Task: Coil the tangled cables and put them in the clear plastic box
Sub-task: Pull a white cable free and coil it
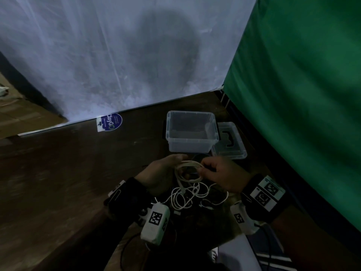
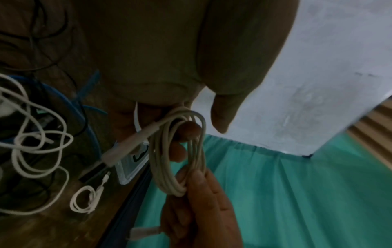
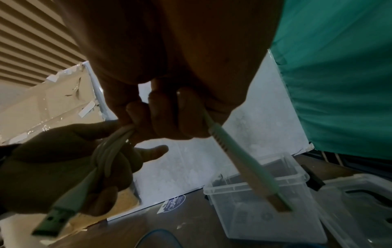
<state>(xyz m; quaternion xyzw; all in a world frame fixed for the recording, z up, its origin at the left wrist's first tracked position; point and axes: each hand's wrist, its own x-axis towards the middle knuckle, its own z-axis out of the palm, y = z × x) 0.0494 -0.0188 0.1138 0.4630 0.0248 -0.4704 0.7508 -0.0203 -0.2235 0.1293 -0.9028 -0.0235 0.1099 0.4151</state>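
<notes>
A white cable coil (image 1: 189,171) hangs in the air between my two hands, just in front of the clear plastic box (image 1: 189,146). My left hand (image 1: 166,171) grips the coil's left side with fingers through the loops (image 2: 180,151). My right hand (image 1: 213,169) pinches the opposite side (image 2: 197,181). In the right wrist view, the coil's USB plug (image 3: 53,223) juts out below the left hand, and the other plug (image 3: 254,167) sticks out of the right fist. The box stands open with nothing visible inside. A tangle of white cables (image 1: 187,196) lies on the table under my hands.
The box lid (image 1: 230,141) lies right of the box. A small bundled white cable (image 2: 84,199), a blue cable (image 2: 84,109) and black wires lie on the dark wooden table (image 1: 78,163). A white sheet rises behind the table, a green cloth (image 1: 302,94) on the right.
</notes>
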